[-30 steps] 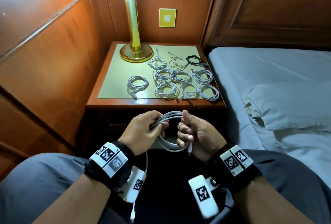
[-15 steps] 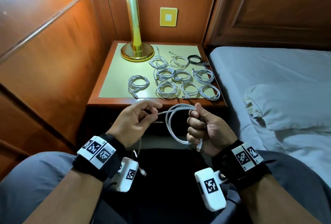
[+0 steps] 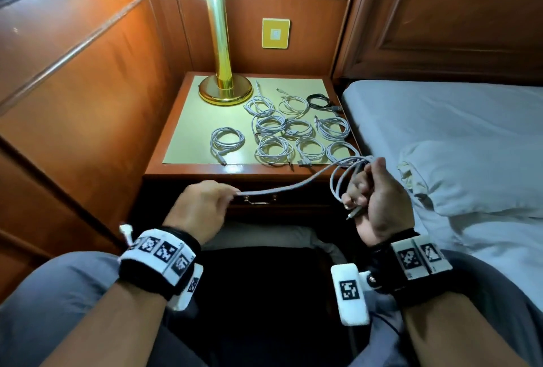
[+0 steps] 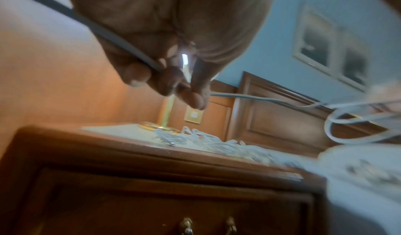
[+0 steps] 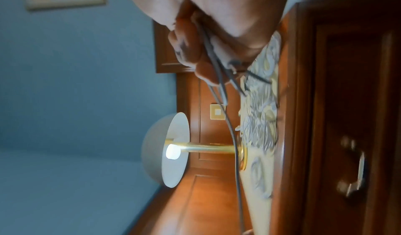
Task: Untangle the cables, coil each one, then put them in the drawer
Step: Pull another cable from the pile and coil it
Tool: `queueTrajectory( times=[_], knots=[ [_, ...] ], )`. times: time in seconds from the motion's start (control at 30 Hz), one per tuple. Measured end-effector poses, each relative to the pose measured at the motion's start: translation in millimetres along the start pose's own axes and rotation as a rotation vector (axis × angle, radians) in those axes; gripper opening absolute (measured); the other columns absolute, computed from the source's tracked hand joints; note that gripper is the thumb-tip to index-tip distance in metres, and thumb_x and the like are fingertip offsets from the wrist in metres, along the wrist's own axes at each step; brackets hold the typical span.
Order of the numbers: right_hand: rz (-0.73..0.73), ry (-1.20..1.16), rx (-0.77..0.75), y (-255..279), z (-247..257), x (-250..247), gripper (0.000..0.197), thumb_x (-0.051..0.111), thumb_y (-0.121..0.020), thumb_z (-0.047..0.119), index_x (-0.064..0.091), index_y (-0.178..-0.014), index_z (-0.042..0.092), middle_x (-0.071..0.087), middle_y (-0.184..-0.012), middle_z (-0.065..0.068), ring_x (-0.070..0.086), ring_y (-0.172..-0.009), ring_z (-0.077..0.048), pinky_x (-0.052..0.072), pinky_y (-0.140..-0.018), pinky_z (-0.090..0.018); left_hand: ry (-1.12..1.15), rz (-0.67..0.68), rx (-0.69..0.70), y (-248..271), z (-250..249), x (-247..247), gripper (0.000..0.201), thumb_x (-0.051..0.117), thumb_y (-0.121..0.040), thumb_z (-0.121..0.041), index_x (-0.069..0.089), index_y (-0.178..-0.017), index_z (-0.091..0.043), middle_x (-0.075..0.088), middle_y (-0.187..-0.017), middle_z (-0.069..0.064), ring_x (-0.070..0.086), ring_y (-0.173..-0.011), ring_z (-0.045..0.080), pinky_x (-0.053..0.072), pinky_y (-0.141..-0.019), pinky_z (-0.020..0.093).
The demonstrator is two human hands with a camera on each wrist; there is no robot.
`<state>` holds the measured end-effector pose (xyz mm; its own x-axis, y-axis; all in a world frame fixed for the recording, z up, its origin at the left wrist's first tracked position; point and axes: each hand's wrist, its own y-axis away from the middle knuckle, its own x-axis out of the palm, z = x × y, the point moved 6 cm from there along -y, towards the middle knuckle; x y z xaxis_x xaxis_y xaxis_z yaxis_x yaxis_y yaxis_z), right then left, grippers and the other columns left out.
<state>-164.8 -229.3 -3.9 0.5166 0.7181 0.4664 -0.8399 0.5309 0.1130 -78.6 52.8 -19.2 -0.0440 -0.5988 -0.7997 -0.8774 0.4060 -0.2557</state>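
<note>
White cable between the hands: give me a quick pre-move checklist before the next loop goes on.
1. Left hand pinches the white charging cable: ok.
2. Right hand grips the wound loops: ok.
3. Span between the hands free of knots: ok.
4. Free plug by the left wrist hanging clear: cannot tell.
5. Wooden nightstand drawer open for stowing: not ok, closed.
6. Coiled white cables on the yellow-green mat undisturbed: ok.
</note>
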Motion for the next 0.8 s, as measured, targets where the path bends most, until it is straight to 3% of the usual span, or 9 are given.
queueTrajectory(
  times=[0.1, 0.17, 0.23, 0.3, 0.4, 0.5, 0.63, 0.73, 0.8],
  knots=[
    [0.159, 0.561, -0.33, 15, 4, 15, 0.031, 0.045, -0.103, 0.034, 0.053, -0.085, 0.01, 0.054, -0.054, -0.002, 0.048, -0.043, -0.017, 0.044, -0.049, -0.029, 0.045, 0.235, 0.291, 18, -51, 28, 0.037, 0.045, -0.084, -0.022, 0.079, -0.097, -0.026, 0.074, -0.089, -0.012, 0.07, -0.085, 0.007, 0.058, -0.08, 0.031],
    [0.365, 0.797, -0.33, 24, -13, 29, 0.024, 0.048, -0.101, 0.034, 0.056, -0.092, 0.013, 0.065, -0.061, -0.004, 0.06, -0.051, -0.016, 0.051, -0.058, -0.028, 0.173, 0.27, 0.389, 25, -78, 31, 0.027, 0.053, -0.089, -0.021, 0.079, -0.096, -0.022, 0.074, -0.09, -0.014, 0.067, -0.085, -0.003, 0.055, -0.079, 0.021],
    [0.505, 0.873, -0.209, 29, -31, 36, 0.024, 0.05, -0.101, 0.032, 0.054, -0.088, 0.012, 0.069, -0.063, -0.004, 0.066, -0.057, -0.018, 0.053, -0.062, -0.03, 0.31, 0.173, 0.413, 24, -91, 22, 0.012, 0.064, -0.093, -0.014, 0.076, -0.095, -0.014, 0.073, -0.085, -0.012, 0.067, -0.079, -0.002, 0.049, -0.075, 0.012],
    [0.565, 0.779, -0.027, 33, -44, 40, 0.03, 0.046, -0.103, 0.032, 0.049, -0.087, 0.007, 0.065, -0.057, -0.008, 0.061, -0.049, -0.025, 0.051, -0.053, -0.033, 0.443, 0.075, 0.326, 20, -85, 13, 0.004, 0.07, -0.091, -0.007, 0.071, -0.093, -0.011, 0.068, -0.076, -0.008, 0.066, -0.069, 0.006, 0.051, -0.069, 0.018],
    [0.567, 0.586, 0.207, 39, -53, 45, 0.033, 0.042, -0.105, 0.032, 0.047, -0.082, 0.008, 0.039, -0.042, -0.005, 0.036, -0.032, -0.019, 0.033, -0.035, -0.021, 0.498, -0.007, 0.225, 17, -69, 8, 0.011, 0.073, -0.089, -0.012, 0.063, -0.092, -0.009, 0.065, -0.074, -0.004, 0.065, -0.067, 0.014, 0.052, -0.067, 0.023],
    [0.58, 0.447, 0.403, 43, -59, 50, 0.038, 0.047, -0.099, 0.041, 0.049, -0.075, 0.011, 0.025, -0.046, 0.0, 0.02, -0.034, -0.01, 0.021, -0.038, -0.017, 0.395, -0.094, 0.229, 13, -58, 4, 0.018, 0.074, -0.089, -0.023, 0.061, -0.091, -0.01, 0.064, -0.075, -0.005, 0.062, -0.066, 0.013, 0.052, -0.065, 0.026],
    [0.634, 0.259, 0.584, 53, -54, 53, 0.039, 0.06, -0.092, 0.04, 0.042, -0.065, 0.019, 0.023, -0.045, 0.005, 0.014, -0.034, -0.006, 0.011, -0.042, -0.016, 0.312, -0.18, 0.243, 4, -40, -4, 0.007, 0.066, -0.093, -0.015, 0.069, -0.097, -0.01, 0.068, -0.089, -0.005, 0.065, -0.081, 0.009, 0.054, -0.074, 0.033],
    [0.639, 0.12, 0.641, 55, -47, 52, 0.038, 0.058, -0.087, 0.043, 0.041, -0.061, 0.022, 0.02, -0.043, 0.008, 0.009, -0.034, -0.008, 0.011, -0.041, -0.016, 0.34, -0.182, 0.276, 4, -39, -1, 0.016, 0.068, -0.091, -0.001, 0.075, -0.103, -0.009, 0.072, -0.096, -0.001, 0.068, -0.09, 0.008, 0.055, -0.082, 0.026],
    [0.618, 0.061, 0.671, 56, -47, 52, 0.039, 0.056, -0.089, 0.046, 0.041, -0.062, 0.022, 0.02, -0.042, 0.009, 0.006, -0.036, -0.012, 0.01, -0.041, -0.019, 0.323, -0.193, 0.264, 7, -44, 7, 0.021, 0.072, -0.088, -0.004, 0.078, -0.106, -0.013, 0.07, -0.097, -0.002, 0.066, -0.092, 0.007, 0.051, -0.083, 0.017]
  ],
)
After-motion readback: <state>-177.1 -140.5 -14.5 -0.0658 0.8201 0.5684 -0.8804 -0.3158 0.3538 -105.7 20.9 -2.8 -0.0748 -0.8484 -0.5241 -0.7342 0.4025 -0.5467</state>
